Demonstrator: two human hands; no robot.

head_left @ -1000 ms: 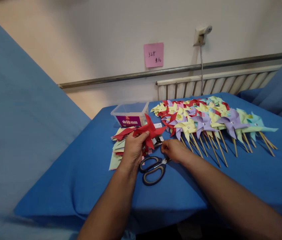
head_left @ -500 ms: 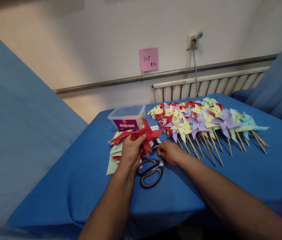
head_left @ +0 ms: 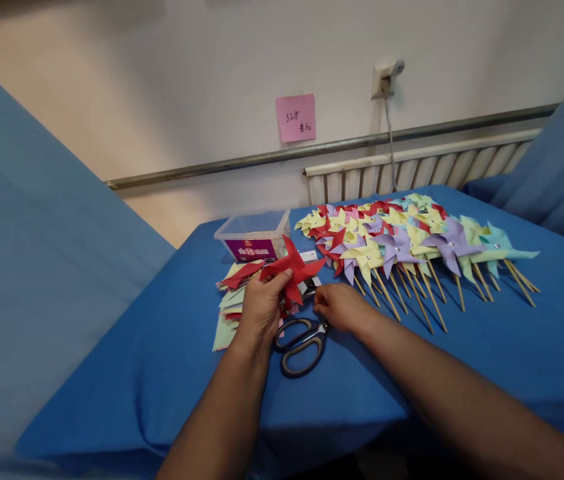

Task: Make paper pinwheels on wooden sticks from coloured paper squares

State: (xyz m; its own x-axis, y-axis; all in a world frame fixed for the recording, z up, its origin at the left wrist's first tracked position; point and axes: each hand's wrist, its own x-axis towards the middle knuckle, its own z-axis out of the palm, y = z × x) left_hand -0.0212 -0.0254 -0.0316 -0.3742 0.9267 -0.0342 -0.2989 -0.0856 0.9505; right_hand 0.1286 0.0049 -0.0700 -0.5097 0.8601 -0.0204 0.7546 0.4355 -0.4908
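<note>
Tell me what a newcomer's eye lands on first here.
First, the rows of finished paper pinwheels on wooden sticks, spread over the far right of the blue table. Next, the red pinwheel pinched in the left hand at the centre. The right hand rests beside it, just above the black scissors.

Blue-covered table (head_left: 172,347): scissors (head_left: 302,343), paper squares (head_left: 229,303), plastic box (head_left: 255,237), pinwheels (head_left: 412,243), perhaps stapler (head_left: 308,288).

Pink note (head_left: 295,117) writing too small; right fingertips hidden.
</note>
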